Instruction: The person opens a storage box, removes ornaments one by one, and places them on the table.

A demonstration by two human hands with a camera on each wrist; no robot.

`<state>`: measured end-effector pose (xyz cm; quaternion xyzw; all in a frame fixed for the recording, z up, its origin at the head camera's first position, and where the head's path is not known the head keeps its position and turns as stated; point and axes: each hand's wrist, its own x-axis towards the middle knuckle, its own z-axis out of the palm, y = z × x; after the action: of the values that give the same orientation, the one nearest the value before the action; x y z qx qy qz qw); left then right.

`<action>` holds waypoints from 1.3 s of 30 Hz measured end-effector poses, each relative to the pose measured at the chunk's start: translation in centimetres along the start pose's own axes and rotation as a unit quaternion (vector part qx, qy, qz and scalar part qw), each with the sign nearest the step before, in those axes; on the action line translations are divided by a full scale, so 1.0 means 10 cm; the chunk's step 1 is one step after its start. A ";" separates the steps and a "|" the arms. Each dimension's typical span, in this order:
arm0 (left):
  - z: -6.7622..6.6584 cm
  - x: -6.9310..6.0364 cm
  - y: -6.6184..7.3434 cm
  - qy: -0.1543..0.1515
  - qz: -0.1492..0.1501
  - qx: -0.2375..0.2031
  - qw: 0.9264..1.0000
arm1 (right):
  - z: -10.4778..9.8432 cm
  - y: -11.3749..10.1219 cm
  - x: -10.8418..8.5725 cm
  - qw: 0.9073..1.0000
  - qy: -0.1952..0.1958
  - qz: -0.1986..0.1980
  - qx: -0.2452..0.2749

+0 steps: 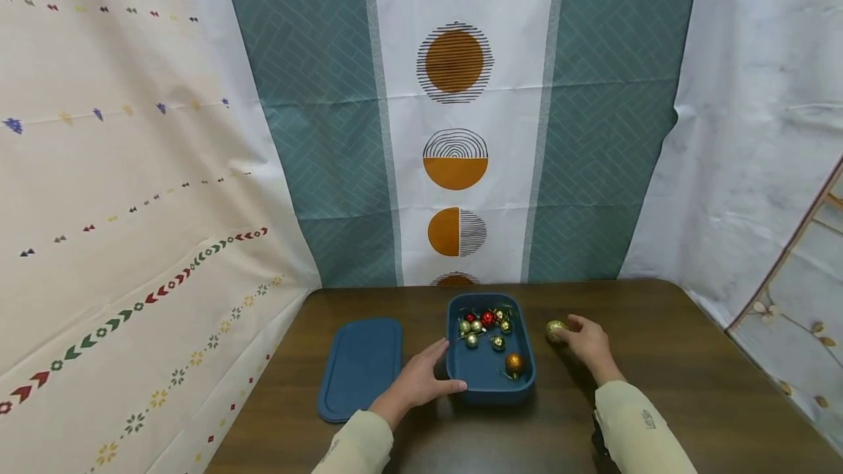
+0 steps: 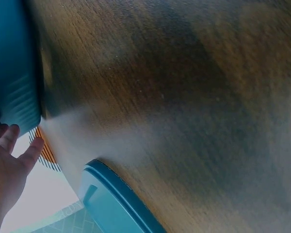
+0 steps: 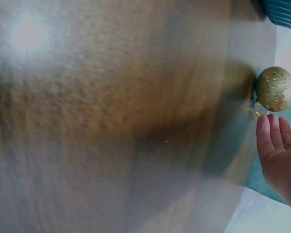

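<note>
Pale sleeves [image 1: 358,445] are showing over the brown table [image 1: 698,357], at eight and four o'clock from the blue box [image 1: 494,398]. Left grip [image 1: 418,380] is spreading its thumb and fingers against the box's eight-o'clock corner. Glittery gold ball [image 1: 555,330] is sitting between two and three o'clock of the box, while the right grip [image 1: 589,346] is holding its fingers extended beside it; I cannot tell whether they are touching. Red ornaments [image 1: 487,319] are lying at twelve inside the box, an orange ball [image 1: 514,363] at five. Blue lid [image 1: 361,371] is lying at nine.
</note>
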<state>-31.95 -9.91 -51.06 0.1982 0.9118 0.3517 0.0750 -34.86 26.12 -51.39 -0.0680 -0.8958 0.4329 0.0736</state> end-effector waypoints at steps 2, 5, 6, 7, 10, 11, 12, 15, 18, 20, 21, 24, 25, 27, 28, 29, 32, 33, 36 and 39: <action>0.00 0.00 0.00 0.001 -0.001 -0.001 1.000 | -0.02 -0.03 0.00 1.000 0.002 -0.004 -0.003; -0.01 -0.01 0.01 0.000 -0.002 -0.004 1.000 | -0.05 -0.07 0.00 1.000 0.005 -0.009 -0.002; -0.01 -0.01 0.01 0.000 -0.002 -0.003 1.000 | -0.06 -0.08 0.01 1.000 0.006 -0.010 -0.001; -0.01 -0.01 0.01 0.000 -0.002 -0.003 1.000 | -0.06 -0.08 0.02 1.000 0.006 -0.011 -0.001; -0.02 -0.01 0.01 -0.001 -0.001 -0.002 1.000 | -0.08 -0.11 0.04 1.000 0.007 -0.015 0.000; -0.02 -0.01 0.01 -0.001 -0.001 -0.001 1.000 | -0.09 -0.12 0.05 1.000 0.007 -0.017 -0.001; -0.03 0.00 0.01 -0.001 -0.001 -0.001 1.000 | -0.09 -0.14 0.06 1.000 0.007 -0.021 -0.001; -0.04 0.01 0.00 0.000 0.001 0.001 1.000 | -0.09 -0.20 0.08 0.999 0.012 -0.033 0.003; -0.04 0.00 -0.01 0.001 0.002 0.003 1.000 | -0.07 -0.28 0.09 0.999 0.017 -0.040 0.013; -0.04 0.00 -0.01 0.002 0.006 0.004 1.000 | -0.04 -0.35 0.08 0.999 0.021 -0.043 0.023; -0.03 -0.01 -0.01 0.002 0.007 0.004 1.000 | -0.02 -0.38 0.07 0.998 0.022 -0.043 0.028; -0.01 -0.02 0.00 -0.001 0.009 0.006 1.000 | 0.06 -0.48 0.04 0.998 0.025 -0.048 0.044; -0.01 -0.02 0.00 -0.002 0.009 0.007 1.000 | 0.09 -0.52 0.02 0.997 0.026 -0.050 0.049; 0.01 -0.03 0.00 -0.003 0.007 0.010 1.000 | 0.17 -0.60 0.00 0.997 0.029 -0.051 0.057; 0.01 -0.04 0.00 -0.004 0.006 0.011 1.000 | 0.21 -0.63 0.00 0.996 0.030 -0.052 0.060; 0.01 -0.04 0.01 -0.004 0.005 0.012 1.000 | 0.26 -0.67 0.00 0.996 0.030 -0.052 0.064; 0.00 -0.04 0.02 -0.002 0.005 0.012 1.000 | 0.38 -0.80 -0.02 0.996 0.031 -0.050 0.074; -0.01 -0.04 0.02 -0.001 0.004 0.011 1.000 | 0.42 -0.83 -0.03 0.995 0.030 -0.050 0.077; -0.02 -0.02 0.03 0.002 0.002 0.009 1.000 | 0.55 -0.94 -0.07 0.995 0.032 -0.052 0.084; -0.02 0.00 0.04 0.003 -0.001 0.010 1.000 | 0.67 -1.03 -0.11 0.994 0.035 -0.052 0.086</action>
<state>-31.91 -9.81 -50.66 0.1974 0.9158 0.3426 0.0704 -35.68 14.49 -47.51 -0.0296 -0.8542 0.5017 0.1333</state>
